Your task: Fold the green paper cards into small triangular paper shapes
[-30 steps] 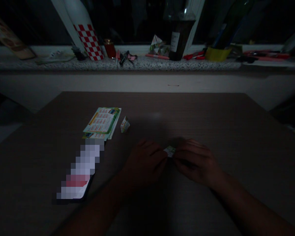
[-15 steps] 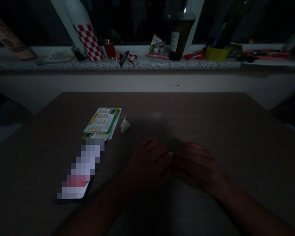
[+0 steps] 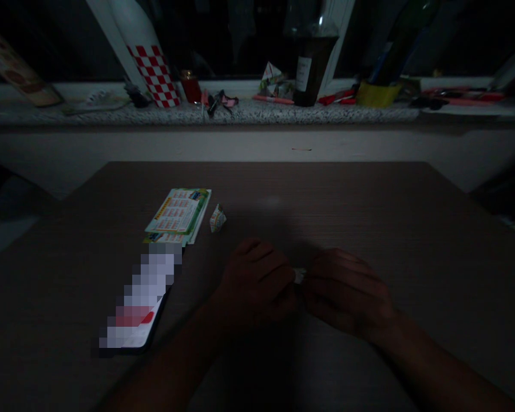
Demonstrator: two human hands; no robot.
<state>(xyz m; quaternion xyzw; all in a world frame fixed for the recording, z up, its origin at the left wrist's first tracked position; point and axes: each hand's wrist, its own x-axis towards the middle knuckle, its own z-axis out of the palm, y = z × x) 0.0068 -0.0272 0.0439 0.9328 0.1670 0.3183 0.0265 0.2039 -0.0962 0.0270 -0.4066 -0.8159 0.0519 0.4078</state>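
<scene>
In dim light my left hand (image 3: 257, 283) and my right hand (image 3: 347, 289) meet over the dark wooden table (image 3: 369, 217). Both have curled fingers pinching a small folded piece of printed paper (image 3: 299, 275), of which only a pale sliver shows between the fingertips. A second small folded paper piece (image 3: 217, 218) lies on the table to the upper left of my left hand. Beside it rests a stack of green printed calendar cards (image 3: 179, 213).
A phone with a lit, blurred screen (image 3: 139, 300) lies left of my left arm. The stone windowsill (image 3: 240, 111) behind the table holds a dark bottle (image 3: 309, 63), a red-and-white checkered object (image 3: 154, 74), a folded paper (image 3: 272, 80), pens and a yellow tape roll (image 3: 377, 94).
My hands have closed in over the folded paper and slid slightly toward me; much less of the paper shows now than a second ago.
</scene>
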